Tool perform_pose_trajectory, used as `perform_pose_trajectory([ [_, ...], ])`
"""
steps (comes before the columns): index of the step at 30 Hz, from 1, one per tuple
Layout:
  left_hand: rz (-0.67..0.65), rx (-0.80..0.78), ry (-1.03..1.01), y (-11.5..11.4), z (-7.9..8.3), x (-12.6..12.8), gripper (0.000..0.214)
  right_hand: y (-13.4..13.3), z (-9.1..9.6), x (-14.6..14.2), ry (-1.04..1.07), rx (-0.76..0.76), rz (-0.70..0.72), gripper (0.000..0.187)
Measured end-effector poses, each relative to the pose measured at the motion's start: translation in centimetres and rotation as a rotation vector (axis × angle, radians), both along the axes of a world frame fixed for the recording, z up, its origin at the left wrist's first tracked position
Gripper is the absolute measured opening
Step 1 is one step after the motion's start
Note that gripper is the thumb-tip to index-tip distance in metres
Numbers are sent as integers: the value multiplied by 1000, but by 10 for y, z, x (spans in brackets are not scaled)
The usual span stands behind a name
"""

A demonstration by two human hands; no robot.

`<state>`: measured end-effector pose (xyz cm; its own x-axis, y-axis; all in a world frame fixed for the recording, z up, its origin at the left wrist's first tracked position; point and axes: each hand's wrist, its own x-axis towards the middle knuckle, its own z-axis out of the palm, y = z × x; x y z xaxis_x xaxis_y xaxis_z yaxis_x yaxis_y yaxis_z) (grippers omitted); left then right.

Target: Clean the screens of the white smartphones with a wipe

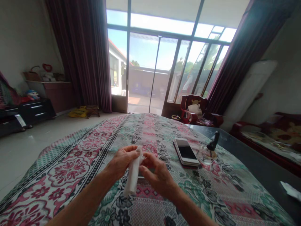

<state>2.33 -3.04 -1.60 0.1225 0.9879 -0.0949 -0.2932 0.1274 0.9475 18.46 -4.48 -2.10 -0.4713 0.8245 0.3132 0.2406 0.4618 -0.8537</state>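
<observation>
A whitish, thin-looking roll [133,177], perhaps of plastic film or tissue, hangs at a slant above the patterned cloth. My left hand [123,160] pinches its upper end between thumb and fingers. Against the roll's upper right side, the curled fingers of my right hand [157,172] touch a loose edge, and the thumb sits lower, apart from the index finger. Below my right hand lies a flat, light-edged object [141,177], mostly covered. To the right, a white phone with a dark screen [186,150] lies on top of a small stack.
The floral cloth [70,166] covers the table. Beside the phone stands a clear glass container [207,155] with a black top [213,141]. A dark tabletop [254,153] shows at right, with a white packet [291,190]. Beyond are a wooden chair [194,108] and glass doors [150,72].
</observation>
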Motion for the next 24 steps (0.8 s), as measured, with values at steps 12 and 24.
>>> perform_pose_trajectory([
  [12,10,-35,612,13,-4,-34,60,33,6,64,-573,127,94,80],
  [24,87,-34,709,16,-17,-39,21,36,0,68,-550,221,154,59],
])
